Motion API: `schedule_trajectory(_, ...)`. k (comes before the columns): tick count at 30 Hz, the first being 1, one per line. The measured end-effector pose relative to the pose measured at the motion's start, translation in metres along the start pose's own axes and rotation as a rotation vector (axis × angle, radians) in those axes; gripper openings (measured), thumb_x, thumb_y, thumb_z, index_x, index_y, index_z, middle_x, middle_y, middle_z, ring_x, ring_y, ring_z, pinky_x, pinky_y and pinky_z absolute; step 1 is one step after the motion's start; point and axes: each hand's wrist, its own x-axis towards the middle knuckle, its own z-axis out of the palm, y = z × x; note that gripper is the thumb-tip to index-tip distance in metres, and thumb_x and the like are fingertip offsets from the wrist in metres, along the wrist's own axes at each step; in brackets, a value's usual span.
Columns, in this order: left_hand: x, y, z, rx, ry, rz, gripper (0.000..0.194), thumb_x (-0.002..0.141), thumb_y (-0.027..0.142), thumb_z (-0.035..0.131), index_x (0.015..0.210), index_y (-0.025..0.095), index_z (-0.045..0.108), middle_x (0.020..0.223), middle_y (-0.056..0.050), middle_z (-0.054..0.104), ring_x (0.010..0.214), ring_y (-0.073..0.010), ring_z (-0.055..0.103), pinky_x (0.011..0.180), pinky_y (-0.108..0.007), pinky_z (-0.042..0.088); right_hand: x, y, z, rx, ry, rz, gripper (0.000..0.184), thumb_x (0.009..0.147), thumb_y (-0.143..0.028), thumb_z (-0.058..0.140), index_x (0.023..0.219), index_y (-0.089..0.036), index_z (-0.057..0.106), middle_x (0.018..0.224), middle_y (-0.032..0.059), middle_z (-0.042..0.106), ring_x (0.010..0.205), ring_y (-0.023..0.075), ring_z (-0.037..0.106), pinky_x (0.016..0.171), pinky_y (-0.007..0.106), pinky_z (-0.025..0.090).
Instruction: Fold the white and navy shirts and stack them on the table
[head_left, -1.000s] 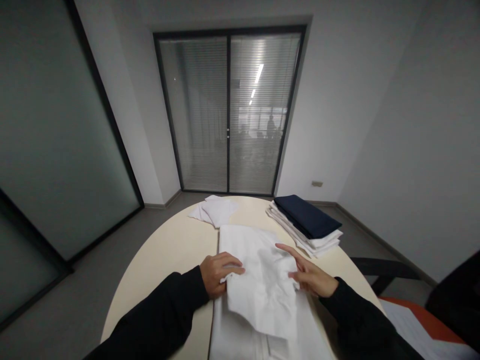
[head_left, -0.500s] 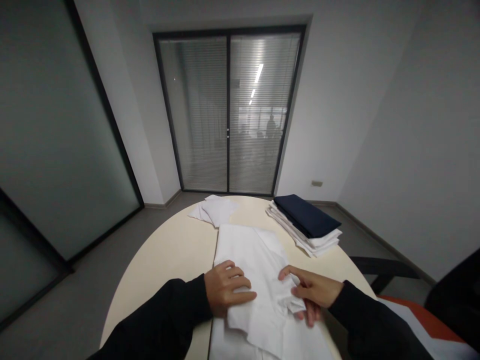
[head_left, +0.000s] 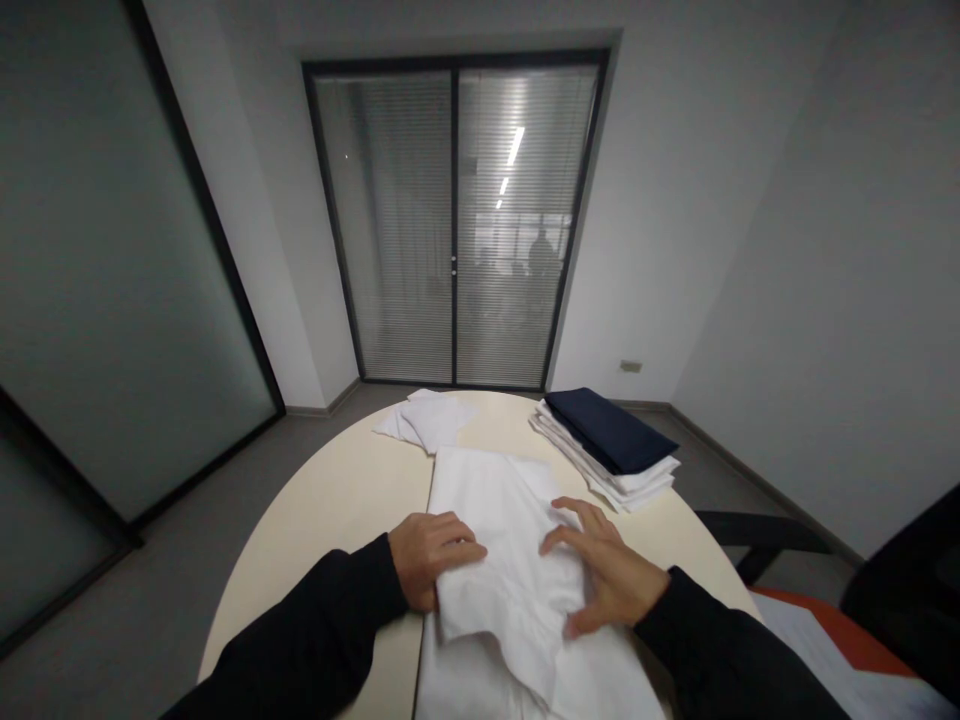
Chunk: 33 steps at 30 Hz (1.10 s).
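Observation:
A folded white shirt (head_left: pixel 487 490) lies lengthwise on the round table, its near part loose and wrinkled, with a flap turned over toward me. On its left edge rests my left hand (head_left: pixel 431 555), fingers bent close together around the cloth; part of the grip is hidden. My right hand (head_left: pixel 607 565) lies over the right side of the shirt, fingers spread apart and fingertips touching the fabric. The shirt's near end runs out of the bottom of the view.
A crumpled white cloth (head_left: pixel 429 420) lies at the table's far left. A folded navy cloth (head_left: pixel 611 430) tops a stack of white cloths (head_left: pixel 637 485) at the far right. Beyond the cream table (head_left: pixel 322 520), an orange chair seat (head_left: pixel 817 630) with papers stands at right.
My right hand released the bunched right edge and spread its fingers on top. My left hand shifted right, then back to the left edge. The loose layer now lies flatter.

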Motion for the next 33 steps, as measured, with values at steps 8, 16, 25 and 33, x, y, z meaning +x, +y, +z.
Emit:
schedule_trajectory(8,-0.017,-0.015,0.006,-0.049,0.021,-0.109,0.035,0.082,0.023,0.054,0.116,0.026,0.061,0.101,-0.007,0.069,0.089,-0.0199,0.064,0.069,-0.026,0.053,0.011,-0.015,0.013,0.025,-0.045,-0.189,0.029,0.062,-0.049,0.081,0.079,-0.027,0.074,0.120,0.0069,0.059,0.125,0.0360,0.038,0.099,0.055,0.030)
schedule_trajectory(16,-0.020,-0.024,0.016,-0.363,0.198,-0.106,0.030,0.091,0.017,0.048,0.116,0.018,0.065,0.109,-0.010,0.072,0.102,-0.0188,0.068,0.089,-0.030,0.055,0.007,-0.013,-0.001,0.219,0.033,-0.286,0.023,0.070,-0.039,0.074,0.085,-0.021,0.068,0.096,0.0078,0.066,0.095,0.0227,0.056,0.087,0.038,0.040)
schedule_trajectory(25,-0.014,-0.016,0.018,-0.441,0.346,-0.253,0.024,0.088,0.021,0.056,0.108,0.017,0.069,0.101,-0.011,0.074,0.093,-0.0202,0.071,0.083,-0.032,0.058,0.009,-0.037,0.015,-0.058,-0.008,-0.140,0.040,0.056,-0.018,0.065,0.095,-0.025,0.063,0.102,0.0041,0.063,0.105,0.0271,0.049,0.087,0.041,0.030)
schedule_trajectory(33,-0.012,-0.013,0.016,-0.620,0.366,-0.181,0.028,0.086,0.036,0.063,0.104,0.016,0.072,0.102,-0.014,0.074,0.093,-0.0231,0.071,0.082,-0.034,0.057,0.007,-0.015,0.006,0.025,0.175,-0.298,0.012,0.084,-0.026,0.052,0.085,-0.021,0.063,0.077,0.0064,0.066,0.075,0.0189,0.057,0.073,0.032,0.040)
